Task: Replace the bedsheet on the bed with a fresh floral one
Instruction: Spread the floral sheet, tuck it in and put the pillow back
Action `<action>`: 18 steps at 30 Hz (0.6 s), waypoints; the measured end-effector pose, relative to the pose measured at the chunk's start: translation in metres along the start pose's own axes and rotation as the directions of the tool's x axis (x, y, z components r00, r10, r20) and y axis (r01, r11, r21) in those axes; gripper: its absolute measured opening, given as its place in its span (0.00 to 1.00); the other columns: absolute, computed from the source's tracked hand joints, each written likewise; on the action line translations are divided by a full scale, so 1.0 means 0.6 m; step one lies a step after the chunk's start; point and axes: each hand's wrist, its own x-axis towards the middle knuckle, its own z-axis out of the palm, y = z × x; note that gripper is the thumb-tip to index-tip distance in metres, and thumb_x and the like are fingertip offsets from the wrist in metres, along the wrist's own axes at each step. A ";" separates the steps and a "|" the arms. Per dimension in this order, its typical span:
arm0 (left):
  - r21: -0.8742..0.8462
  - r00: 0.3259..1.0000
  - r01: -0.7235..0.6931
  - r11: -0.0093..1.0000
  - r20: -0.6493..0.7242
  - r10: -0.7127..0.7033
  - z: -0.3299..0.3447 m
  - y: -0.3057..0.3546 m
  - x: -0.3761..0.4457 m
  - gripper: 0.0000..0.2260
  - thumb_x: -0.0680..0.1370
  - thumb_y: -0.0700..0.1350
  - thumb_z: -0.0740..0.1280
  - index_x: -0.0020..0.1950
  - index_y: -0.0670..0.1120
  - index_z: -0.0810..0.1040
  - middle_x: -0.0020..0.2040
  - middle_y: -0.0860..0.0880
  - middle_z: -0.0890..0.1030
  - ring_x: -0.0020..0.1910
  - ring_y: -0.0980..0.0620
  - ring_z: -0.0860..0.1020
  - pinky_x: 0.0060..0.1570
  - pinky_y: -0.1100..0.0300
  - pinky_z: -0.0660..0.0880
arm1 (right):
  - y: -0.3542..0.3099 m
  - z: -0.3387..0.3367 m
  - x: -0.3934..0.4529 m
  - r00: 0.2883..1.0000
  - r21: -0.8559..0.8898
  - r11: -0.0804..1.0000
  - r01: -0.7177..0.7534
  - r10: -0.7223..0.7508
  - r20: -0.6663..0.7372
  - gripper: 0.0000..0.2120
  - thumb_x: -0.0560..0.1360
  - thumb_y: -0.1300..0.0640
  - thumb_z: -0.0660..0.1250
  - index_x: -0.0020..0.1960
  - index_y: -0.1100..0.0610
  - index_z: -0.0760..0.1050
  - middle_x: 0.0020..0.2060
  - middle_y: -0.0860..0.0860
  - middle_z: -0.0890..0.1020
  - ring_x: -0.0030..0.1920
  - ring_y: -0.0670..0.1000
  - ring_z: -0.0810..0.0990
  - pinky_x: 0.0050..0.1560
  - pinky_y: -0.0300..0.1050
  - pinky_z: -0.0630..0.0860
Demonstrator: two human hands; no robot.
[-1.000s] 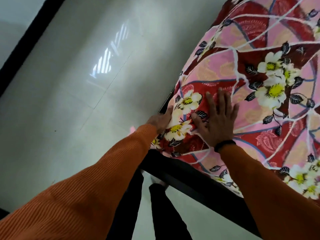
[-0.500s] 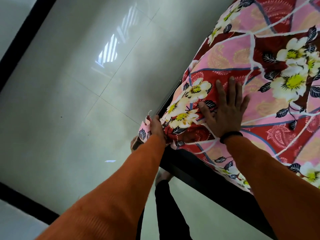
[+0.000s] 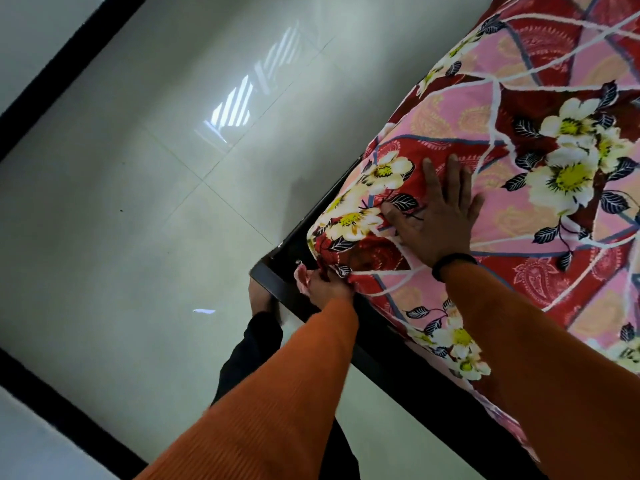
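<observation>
Glossy pale tiled floor [image 3: 131,209], crossed by dark bands and carrying a bright striped reflection, fills the left half of the head view. Bed [image 3: 408,372], right half: a dark frame whose corner points toward the floor, with the mattress on top. Floral bedsheet [image 3: 540,98], red and pink with white-and-yellow blossoms, dark leaves and white branching lines, covers the visible top of the mattress and wraps down over the corner, where the cloth is bunched into folds just above the frame corner. Orange ribbed sleeves [image 3: 277,403] cover both forearms, which reach in from the lower edge; dark trouser legs [image 3: 252,351] and a foot show beside the frame corner. Right hand [image 3: 433,220]: lies flat on top of the sheet near the mattress corner, palm down, fingers [image 3: 453,174] straight and slightly spread, thumb extended toward the corner fold. Left hand [image 3: 327,285]: at the frame corner below the mattress edge, gripping the gathered hem of the sheet; its fingers are curled into the cloth and largely hidden by it. Dark wristband [image 3: 453,263]: encircles the right wrist at the cuff of the sleeve.
</observation>
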 end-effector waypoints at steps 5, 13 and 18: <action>-0.436 0.988 0.086 0.896 -0.076 -0.131 0.058 -0.052 -0.029 0.18 0.83 0.48 0.64 0.70 0.42 0.75 0.73 0.41 0.73 0.71 0.40 0.71 0.73 0.49 0.65 | 0.002 0.010 0.000 0.999 -0.012 1.000 0.016 -0.017 -0.029 0.49 0.69 0.21 0.58 0.82 0.42 0.50 0.83 0.51 0.47 0.82 0.58 0.44 0.76 0.74 0.43; -0.560 0.739 0.559 0.611 0.671 -0.062 0.053 -0.050 0.026 0.37 0.75 0.74 0.58 0.70 0.48 0.79 0.66 0.41 0.81 0.66 0.39 0.78 0.68 0.44 0.72 | 0.004 0.031 -0.017 0.990 -0.124 0.990 0.064 -0.079 -0.119 0.47 0.73 0.21 0.52 0.83 0.45 0.46 0.83 0.53 0.47 0.82 0.58 0.44 0.77 0.72 0.45; -0.581 0.649 0.644 0.498 0.759 0.047 0.049 -0.049 0.057 0.28 0.79 0.61 0.58 0.74 0.46 0.75 0.70 0.39 0.77 0.72 0.38 0.72 0.76 0.40 0.63 | 0.004 0.040 -0.039 0.977 -0.182 0.977 0.110 -0.140 -0.161 0.43 0.77 0.24 0.51 0.83 0.47 0.46 0.83 0.53 0.47 0.83 0.58 0.44 0.78 0.69 0.46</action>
